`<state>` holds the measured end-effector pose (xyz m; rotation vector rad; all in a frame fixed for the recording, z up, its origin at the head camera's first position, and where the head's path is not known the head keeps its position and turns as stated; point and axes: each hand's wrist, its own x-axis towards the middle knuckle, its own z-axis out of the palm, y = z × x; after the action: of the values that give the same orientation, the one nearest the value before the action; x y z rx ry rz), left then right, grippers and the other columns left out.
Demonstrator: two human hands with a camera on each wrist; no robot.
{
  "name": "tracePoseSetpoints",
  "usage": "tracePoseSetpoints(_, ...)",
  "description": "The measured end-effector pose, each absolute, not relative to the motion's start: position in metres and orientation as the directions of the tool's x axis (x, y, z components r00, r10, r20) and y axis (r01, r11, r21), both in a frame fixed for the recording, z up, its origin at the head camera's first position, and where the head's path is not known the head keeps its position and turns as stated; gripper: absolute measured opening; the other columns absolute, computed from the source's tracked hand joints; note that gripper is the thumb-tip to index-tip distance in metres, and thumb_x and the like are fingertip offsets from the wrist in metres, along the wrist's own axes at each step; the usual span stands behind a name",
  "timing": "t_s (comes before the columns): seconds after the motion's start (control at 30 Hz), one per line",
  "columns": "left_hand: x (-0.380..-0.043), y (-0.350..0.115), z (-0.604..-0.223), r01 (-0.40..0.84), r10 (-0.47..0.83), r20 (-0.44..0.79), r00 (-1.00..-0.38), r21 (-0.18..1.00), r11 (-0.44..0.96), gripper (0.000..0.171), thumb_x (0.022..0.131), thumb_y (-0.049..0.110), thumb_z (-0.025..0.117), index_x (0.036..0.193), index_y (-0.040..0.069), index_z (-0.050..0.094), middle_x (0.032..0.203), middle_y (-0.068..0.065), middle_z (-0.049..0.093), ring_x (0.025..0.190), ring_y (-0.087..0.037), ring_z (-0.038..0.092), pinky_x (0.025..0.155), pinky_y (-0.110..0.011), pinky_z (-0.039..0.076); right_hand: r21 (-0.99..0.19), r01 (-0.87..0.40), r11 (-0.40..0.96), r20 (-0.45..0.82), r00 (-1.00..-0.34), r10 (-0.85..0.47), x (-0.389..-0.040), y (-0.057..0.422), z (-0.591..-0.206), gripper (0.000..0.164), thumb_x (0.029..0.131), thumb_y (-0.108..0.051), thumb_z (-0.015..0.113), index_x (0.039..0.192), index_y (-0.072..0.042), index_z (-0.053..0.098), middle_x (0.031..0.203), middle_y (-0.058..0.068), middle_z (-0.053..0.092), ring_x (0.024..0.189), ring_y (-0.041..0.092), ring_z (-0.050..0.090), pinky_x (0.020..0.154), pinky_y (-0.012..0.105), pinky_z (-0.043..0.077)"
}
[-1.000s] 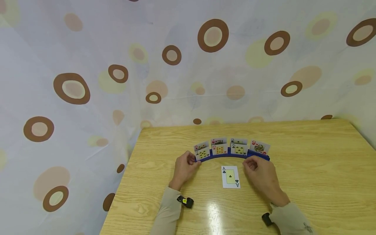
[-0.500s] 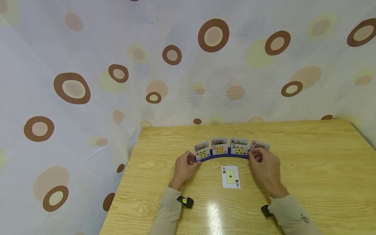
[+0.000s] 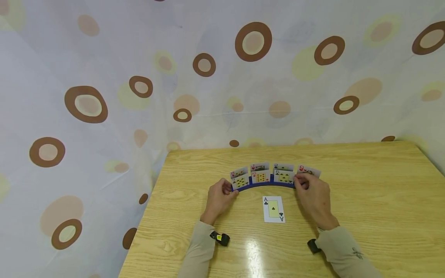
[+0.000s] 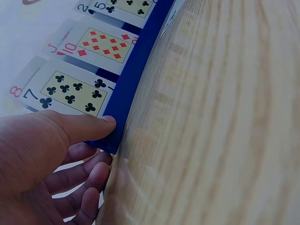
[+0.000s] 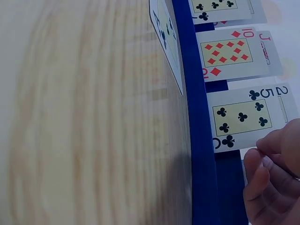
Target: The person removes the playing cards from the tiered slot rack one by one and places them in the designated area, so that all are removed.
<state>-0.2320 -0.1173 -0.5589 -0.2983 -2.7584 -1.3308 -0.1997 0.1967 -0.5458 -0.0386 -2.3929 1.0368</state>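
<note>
A curved blue card holder (image 3: 265, 184) stands on the table with playing cards upright in two rows. My left hand (image 3: 218, 199) grips its left end, thumb (image 4: 101, 124) on the front face beside the seven of clubs (image 4: 70, 89). At the right part, my right hand (image 3: 314, 197) pinches the edge of the five of clubs (image 5: 241, 117) between thumb and forefinger. Behind that card shows the two of clubs (image 3: 283, 166). The queen (image 3: 309, 170) in the back row is partly covered by the right hand. An ace of clubs (image 3: 273, 209) lies face up in front of the holder.
The ten of diamonds (image 3: 261, 177) and a red jack (image 3: 260, 166) stand in the holder's middle. A light wood table (image 3: 375, 200) lies under everything. A patterned wall covering (image 3: 222, 77) rises behind its back edge.
My right hand has moved up from in front of the holder to the right edge of the five of clubs, covering part of the queen. The left hand has stayed put.
</note>
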Motion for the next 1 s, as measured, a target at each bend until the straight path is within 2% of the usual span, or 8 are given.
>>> tracePoseSetpoints(0.3,-0.234,-0.117,-0.559,0.193,0.144,0.133,-0.981,0.767,0.612,0.022,0.096,0.016,0.085,0.108,0.004,0.071,0.099,-0.011,0.075,0.081,-0.008,0.06,0.075,-0.022,0.051,-0.667,-0.214,0.714,0.466,-0.867,0.176,-0.199,0.198,-0.546,0.004,0.099,0.0,0.075,0.103,0.0,0.077,0.086,0.013,0.079,0.068,0.012,0.064,0.059,0.019,0.048)
tracePoseSetpoints(0.63,-0.233,-0.118,-0.561,0.198,0.148,0.135,-0.98,0.771,0.606,0.022,0.097,0.016,0.085,0.107,0.005,0.07,0.1,-0.012,0.075,0.083,-0.01,0.062,0.076,-0.023,0.053,-0.672,-0.262,0.692,0.52,-0.833,0.19,-0.192,0.197,-0.539,0.008,0.1,0.0,0.074,0.108,0.0,0.076,0.094,0.015,0.079,0.074,0.023,0.069,0.066,0.008,0.042)
tracePoseSetpoints(0.8,-0.232,-0.118,-0.561,0.202,0.151,0.138,-0.979,0.777,0.596,0.022,0.096,0.016,0.085,0.107,0.005,0.069,0.1,-0.012,0.074,0.083,-0.011,0.063,0.075,-0.023,0.053,-0.671,-0.304,0.677,0.549,-0.817,0.178,-0.188,0.198,-0.537,0.009,0.098,0.002,0.075,0.107,0.001,0.076,0.096,0.016,0.079,0.075,0.015,0.066,0.067,0.006,0.042)
tracePoseSetpoints(1.0,-0.233,-0.118,-0.561,0.192,0.147,0.129,-0.981,0.777,0.599,0.023,0.096,0.016,0.085,0.108,0.004,0.07,0.1,-0.012,0.074,0.083,-0.011,0.062,0.076,-0.023,0.052,-0.673,-0.384,0.632,0.552,-0.83,0.083,-0.181,0.202,-0.538,0.01,0.098,0.005,0.074,0.105,-0.002,0.074,0.096,0.012,0.076,0.079,0.003,0.061,0.068,0.006,0.047)
